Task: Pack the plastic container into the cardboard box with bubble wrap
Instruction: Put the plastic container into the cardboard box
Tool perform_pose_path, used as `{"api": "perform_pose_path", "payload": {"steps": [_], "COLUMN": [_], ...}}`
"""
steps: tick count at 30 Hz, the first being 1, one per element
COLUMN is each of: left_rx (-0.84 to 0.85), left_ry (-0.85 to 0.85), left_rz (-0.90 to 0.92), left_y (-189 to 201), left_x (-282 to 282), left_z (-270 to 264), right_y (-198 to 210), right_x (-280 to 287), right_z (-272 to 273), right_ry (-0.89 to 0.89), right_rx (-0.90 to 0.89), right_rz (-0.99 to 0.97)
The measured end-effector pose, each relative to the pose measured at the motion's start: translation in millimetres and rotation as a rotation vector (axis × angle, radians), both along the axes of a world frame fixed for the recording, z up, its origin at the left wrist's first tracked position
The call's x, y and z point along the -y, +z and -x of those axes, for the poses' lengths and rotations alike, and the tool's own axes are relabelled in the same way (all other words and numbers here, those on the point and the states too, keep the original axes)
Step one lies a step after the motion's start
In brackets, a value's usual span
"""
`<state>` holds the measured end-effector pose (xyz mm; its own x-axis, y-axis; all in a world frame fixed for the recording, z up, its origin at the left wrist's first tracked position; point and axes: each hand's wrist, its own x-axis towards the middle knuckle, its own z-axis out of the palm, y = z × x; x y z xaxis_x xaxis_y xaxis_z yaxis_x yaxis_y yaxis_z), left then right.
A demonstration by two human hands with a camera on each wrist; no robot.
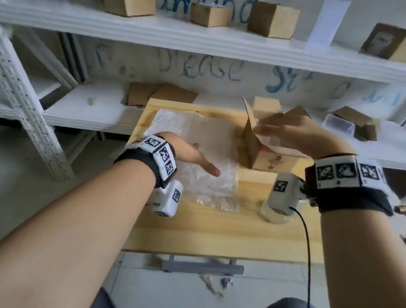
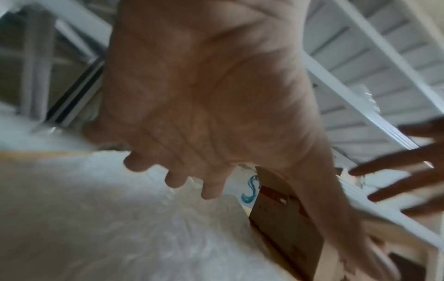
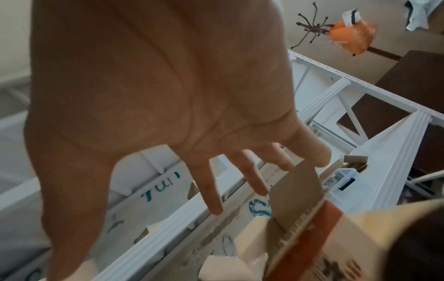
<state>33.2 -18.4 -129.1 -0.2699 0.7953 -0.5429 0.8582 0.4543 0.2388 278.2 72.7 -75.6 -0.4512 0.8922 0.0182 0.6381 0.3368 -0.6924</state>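
A sheet of bubble wrap [image 1: 206,134] lies flat on the left of the wooden table [image 1: 213,232]. My left hand [image 1: 196,157] rests on its near part, thumb stretched out to the right, holding nothing; the left wrist view shows the left hand's palm [image 2: 192,114] over the bubble wrap [image 2: 120,218]. An open cardboard box [image 1: 266,158] stands to the right with its flaps up. My right hand [image 1: 274,131] hovers over its opening, fingers straight and spread, blurred. A clear plastic container [image 1: 339,124] sits on the shelf at the far right. What lies inside the box is unclear.
A roll of clear tape [image 1: 274,215] sits on the table below my right wrist. White metal shelving [image 1: 209,39] behind the table carries several cardboard boxes and flat cardboard pieces [image 1: 160,95]. A black cable [image 1: 308,252] hangs from my right wrist camera.
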Motion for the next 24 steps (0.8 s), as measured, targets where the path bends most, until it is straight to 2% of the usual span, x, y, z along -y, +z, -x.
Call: {"api": "perform_pose_path", "payload": {"steps": [7, 9, 11, 13, 16, 19, 24], "left_rx": [-0.067, -0.074, -0.086, -0.107, -0.138, -0.164, -0.183], "left_ry": [-0.032, -0.050, -0.056, -0.063, -0.080, -0.122, -0.124], "left_rz": [-0.014, -0.015, 0.005, 0.024, 0.056, 0.088, 0.117], "left_y": [-20.6, -25.0, -29.1, -34.0, -34.2, -26.7, -14.5], "left_x": [91.3, 103.0, 114.6, 120.5, 122.8, 118.3, 101.6], "left_z": [-11.5, -14.4, -18.6, -18.8, -12.9, -14.3, -11.6], "right_y": [-36.5, -38.3, -40.6, -44.0, -41.5, -37.2, -18.6], "right_x": [86.1, 97.9, 109.5, 110.0, 104.8, 103.3, 106.0], "right_z": [-27.2, -28.9, -28.9, -29.5, -30.3, -27.1, -18.8], "right_ry": [-0.047, -0.103, -0.146, -0.178, -0.252, -0.272, -0.222], "right_rx": [-0.082, 0.019, 0.218, 0.280, 0.231, 0.133, -0.111], "right_rz": [0.034, 0.049, -0.001, -0.055, -0.105, -0.068, -0.026]}}
